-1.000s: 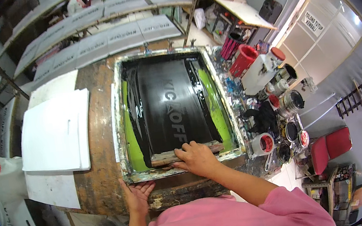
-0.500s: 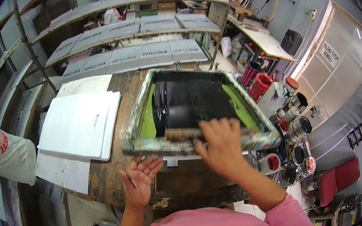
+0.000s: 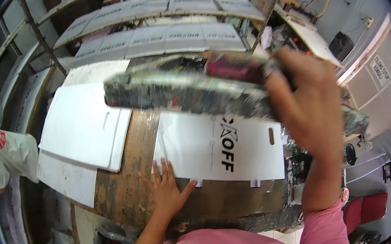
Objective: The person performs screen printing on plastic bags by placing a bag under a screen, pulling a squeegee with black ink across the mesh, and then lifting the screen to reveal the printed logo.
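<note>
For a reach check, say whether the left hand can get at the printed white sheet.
Likely yes: the left hand is at the near-left corner of the printed white sheet; the right hand holds the screen frame up, leaving the near edge uncovered.

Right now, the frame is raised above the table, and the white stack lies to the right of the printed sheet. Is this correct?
Not quite: the white stack lies to the left of the printed sheet, as the head view shows. The frame is raised above the table.
</note>
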A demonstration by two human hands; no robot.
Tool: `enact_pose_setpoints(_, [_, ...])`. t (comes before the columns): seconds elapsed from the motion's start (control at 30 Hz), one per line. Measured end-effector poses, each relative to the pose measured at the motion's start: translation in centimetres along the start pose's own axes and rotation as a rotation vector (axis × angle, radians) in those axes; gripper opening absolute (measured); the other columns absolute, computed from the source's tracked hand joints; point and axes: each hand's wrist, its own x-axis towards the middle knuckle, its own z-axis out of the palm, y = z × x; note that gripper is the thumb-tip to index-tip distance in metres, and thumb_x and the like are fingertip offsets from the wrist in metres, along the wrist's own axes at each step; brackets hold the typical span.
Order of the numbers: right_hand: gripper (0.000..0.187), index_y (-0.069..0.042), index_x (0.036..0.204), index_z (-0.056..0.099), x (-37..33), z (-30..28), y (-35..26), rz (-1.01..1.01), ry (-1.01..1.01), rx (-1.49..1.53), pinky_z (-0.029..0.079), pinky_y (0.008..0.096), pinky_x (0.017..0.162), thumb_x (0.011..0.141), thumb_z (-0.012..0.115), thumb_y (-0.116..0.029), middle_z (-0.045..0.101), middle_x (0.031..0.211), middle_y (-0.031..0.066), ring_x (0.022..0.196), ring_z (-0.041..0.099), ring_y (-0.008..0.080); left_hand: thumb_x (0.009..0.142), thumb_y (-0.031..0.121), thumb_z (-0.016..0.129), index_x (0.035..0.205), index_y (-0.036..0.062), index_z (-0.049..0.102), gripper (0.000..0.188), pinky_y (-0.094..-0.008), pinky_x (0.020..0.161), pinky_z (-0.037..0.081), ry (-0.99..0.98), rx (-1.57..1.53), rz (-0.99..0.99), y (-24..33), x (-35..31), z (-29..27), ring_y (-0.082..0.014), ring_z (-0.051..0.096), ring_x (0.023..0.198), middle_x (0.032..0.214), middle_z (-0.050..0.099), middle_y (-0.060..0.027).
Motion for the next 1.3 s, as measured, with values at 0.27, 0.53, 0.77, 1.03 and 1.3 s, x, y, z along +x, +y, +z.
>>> enact_pose_setpoints(0.27, [0.057,0.005,0.131,0.068,3.1,1.7,4.8,0.173,0.174,0.419,0.057,0.0345,0.089,0.110,0.055,-0.046,0.073,0.115,0.0242,0.100,0.074,0.0251,0.095,0.023,0.080,0.149,-0.0050,0.058,0.065,-0.0478,0.097,0.052,0.435,-0.496,0.168,4.3,6.4,-6.0,-0.0322,0.069,0.110,0.139,0.069,-0.0230])
enact_pose_setpoints(0.53, [0.042,0.001,0.131,0.068,3.7,-0.2,3.4,-0.025,-0.004,0.029,0.058,0.0370,0.092,0.111,0.053,-0.033,0.072,0.121,0.0263,0.106,0.074,0.0276,0.093,-0.003,0.071,0.149,-0.0011,0.062,0.056,-0.0224,0.055,0.040,0.510,-0.974,-0.353,0.0,4.4,-8.6,-0.0035,0.051,0.063,0.105,0.076,-0.0062])
enact_pose_setpoints(0.77, [0.039,0.001,0.099,0.065,2.1,0.4,1.1,0.082,0.035,0.153,0.045,0.0429,0.067,0.101,0.058,-0.036,0.064,0.077,0.0215,0.070,0.061,0.0354,0.085,-0.005,0.063,0.153,-0.0034,0.055,0.069,-0.0194,0.056,0.038,0.624,-0.942,-0.388,-19.3,0.9,-11.5,-0.0018,0.046,0.065,0.097,0.063,-0.0007])
enact_pose_setpoints(1.03, [0.038,0.001,0.100,0.069,0.3,0.6,0.2,-0.025,0.147,0.020,0.043,0.0499,0.087,0.097,0.063,-0.036,0.071,0.090,0.0219,0.090,0.066,0.0408,0.079,0.008,0.071,0.161,0.0025,0.045,0.086,-0.0429,0.100,0.055,0.561,-0.317,-0.581,-39.5,3.2,-17.8,-0.0343,0.070,0.112,0.138,0.066,-0.0270])
enact_pose_setpoints(1.3, [0.080,0.006,0.154,0.045,-3.5,1.6,0.0,0.008,0.106,0.008,0.044,0.0526,0.096,0.094,0.067,-0.041,0.069,0.104,0.0303,0.097,0.063,0.0469,0.087,0.024,0.092,0.166,0.0011,0.036,0.100,-0.0412,0.125,0.036,0.009,-1.134,0.270,-8.2,0.7,-14.6,-0.0275,0.051,0.149,0.161,0.053,-0.0214])
